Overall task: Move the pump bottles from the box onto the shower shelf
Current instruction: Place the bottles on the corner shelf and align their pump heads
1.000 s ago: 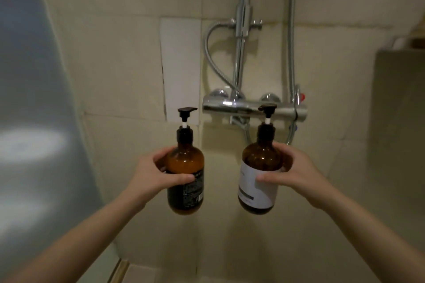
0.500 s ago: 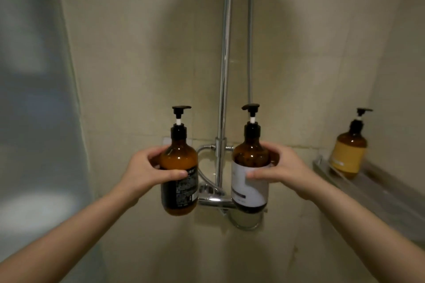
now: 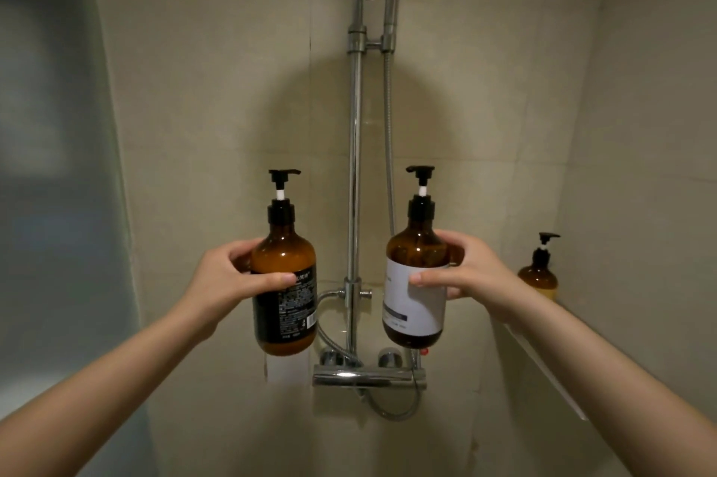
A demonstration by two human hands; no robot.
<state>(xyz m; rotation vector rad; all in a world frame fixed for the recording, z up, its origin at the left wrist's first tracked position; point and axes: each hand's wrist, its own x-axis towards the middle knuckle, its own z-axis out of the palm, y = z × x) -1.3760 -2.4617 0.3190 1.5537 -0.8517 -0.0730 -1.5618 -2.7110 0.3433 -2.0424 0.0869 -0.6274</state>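
My left hand (image 3: pixel 229 278) grips an amber pump bottle with a black label (image 3: pixel 285 298), held upright in the air before the tiled wall. My right hand (image 3: pixel 471 275) grips a second amber pump bottle with a white label (image 3: pixel 417 306), also upright, right of the shower riser. A third amber pump bottle with a yellow label (image 3: pixel 540 273) stands on the shower shelf (image 3: pixel 543 368) at the right wall. My right forearm covers part of the shelf. The box is out of view.
A chrome riser pipe (image 3: pixel 354 150) and hose (image 3: pixel 388 127) run down the wall between the two held bottles to the mixer valve (image 3: pixel 368 377). A frosted glass panel (image 3: pixel 58 185) closes the left side.
The view has tilted upward, so the mixer valve sits lower in frame. Both held bottles have moved apart, the right one closer to the shelf.
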